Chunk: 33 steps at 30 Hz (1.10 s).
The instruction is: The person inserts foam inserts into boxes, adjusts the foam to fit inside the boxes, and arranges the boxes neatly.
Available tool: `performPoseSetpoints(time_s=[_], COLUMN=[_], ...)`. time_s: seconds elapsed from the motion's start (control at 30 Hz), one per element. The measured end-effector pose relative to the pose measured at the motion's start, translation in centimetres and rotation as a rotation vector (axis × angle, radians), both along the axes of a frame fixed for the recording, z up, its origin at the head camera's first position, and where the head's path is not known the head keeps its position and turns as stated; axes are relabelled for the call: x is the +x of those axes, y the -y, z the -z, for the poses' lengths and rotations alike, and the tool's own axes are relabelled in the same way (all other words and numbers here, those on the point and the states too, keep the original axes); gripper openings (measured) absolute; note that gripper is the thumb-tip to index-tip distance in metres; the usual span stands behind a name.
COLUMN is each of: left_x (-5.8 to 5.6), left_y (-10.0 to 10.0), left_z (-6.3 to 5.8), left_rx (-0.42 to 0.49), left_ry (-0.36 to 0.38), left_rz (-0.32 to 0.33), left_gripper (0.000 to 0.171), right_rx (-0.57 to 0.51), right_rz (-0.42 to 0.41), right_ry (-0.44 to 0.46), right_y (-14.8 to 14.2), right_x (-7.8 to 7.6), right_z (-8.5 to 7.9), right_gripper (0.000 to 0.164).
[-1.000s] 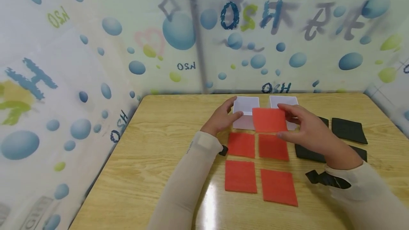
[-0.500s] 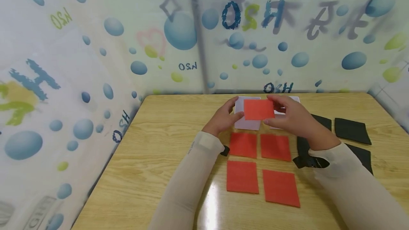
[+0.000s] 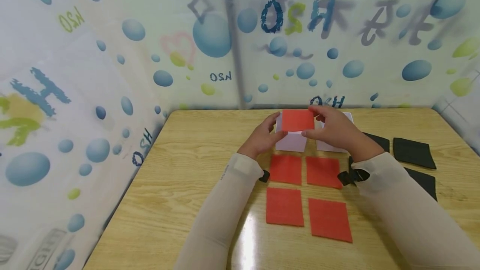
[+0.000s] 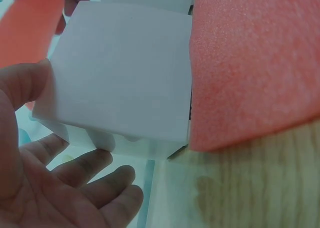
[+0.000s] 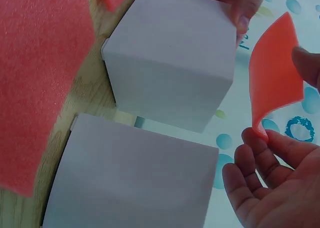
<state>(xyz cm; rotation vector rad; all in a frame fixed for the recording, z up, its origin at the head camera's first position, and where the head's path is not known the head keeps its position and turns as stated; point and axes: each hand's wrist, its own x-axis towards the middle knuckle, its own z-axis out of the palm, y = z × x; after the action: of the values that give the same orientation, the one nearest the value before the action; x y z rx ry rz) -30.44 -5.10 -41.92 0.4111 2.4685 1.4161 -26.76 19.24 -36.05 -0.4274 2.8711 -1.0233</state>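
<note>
the left hand (image 3: 262, 138) is clamped on the side of a white, square, open-topped box (image 3: 291, 141), its thumb against the near face and its fingers along the far-left side. the right hand (image 3: 335, 126) pinches a thin, square, red foam-like sheet (image 3: 298, 120) by its right edge, thumb on one face and fingers on the other. in the head view that sheet overlaps the open top of the gripped box; in the right wrist view it shows apart from the box walls and bends at the pinched corner.

a second white, square, open-topped box (image 3: 330, 146) stands just to the right of the first, with a narrow gap between them, partly hidden by the right hand.

on the near side of the boxes, four more square red sheets lie flat in two rows of two: back left (image 3: 285, 169), back right (image 3: 323, 170), front left (image 3: 285, 206) and front right (image 3: 330, 220). to the right lie black square sheets (image 3: 414, 152), some partly covered by the right arm.

all of it is on a pale wood-grain tabletop (image 3: 168, 178). both arms wear beige sleeves (image 3: 213, 211), and behind stands a pale wall covering (image 3: 168, 32) printed with blue and green drops and lettering.
</note>
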Motion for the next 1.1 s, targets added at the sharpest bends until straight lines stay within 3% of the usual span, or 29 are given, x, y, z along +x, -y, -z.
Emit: performPoseSetpoints(time_s=[0.33, 1.1], left_x=[-0.1, -0.1], left_y=[0.0, 0.0], left_z=[-0.1, 0.0], left_rx=[0.038, 0.086], left_ry=[0.021, 0.043], left_rz=[-0.004, -0.015], left_gripper=[0.077, 0.075], right_rx=[0.089, 0.223], right_rz=[0.013, 0.012], right_ry=[0.038, 0.117], right_y=[0.9, 2.4], right_x=[-1.6, -2.4], right_z=[0.2, -0.3], right_gripper=[0.092, 0.095])
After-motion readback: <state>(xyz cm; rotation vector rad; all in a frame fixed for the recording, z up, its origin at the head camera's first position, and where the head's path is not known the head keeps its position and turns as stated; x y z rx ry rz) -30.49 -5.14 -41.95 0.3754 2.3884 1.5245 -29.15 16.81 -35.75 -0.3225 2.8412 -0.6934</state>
